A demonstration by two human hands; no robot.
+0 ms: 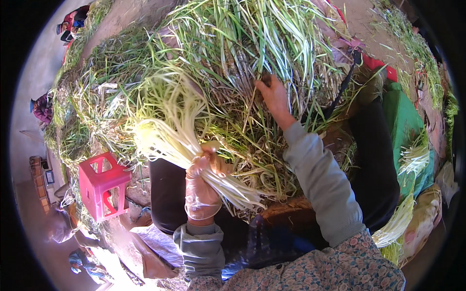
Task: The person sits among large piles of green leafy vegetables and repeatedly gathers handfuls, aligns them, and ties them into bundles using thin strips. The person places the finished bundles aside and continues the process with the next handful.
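My left hand (204,185), in a thin translucent glove, is closed around a bunch of pale leafy stalks (182,142). Their yellowish leaves spread up and left, and the white cut-looking ends (240,191) point down to the right. With its thumb and fingers bent, my right hand (275,96) reaches into a large heap of long green-leaved stalks (247,43). Something dark shows between thumb and finger there; whether they grip a stalk cannot be made out. Dry brownish stalks and trimmings (255,160) lie between my two hands.
A pink plastic stool (103,187) stands at the left. Pale stalk bunches (397,222) lie at the right by a green sheet (402,116). More loose greens (105,91) cover the ground at the upper left. Other people (43,109) are at the far left.
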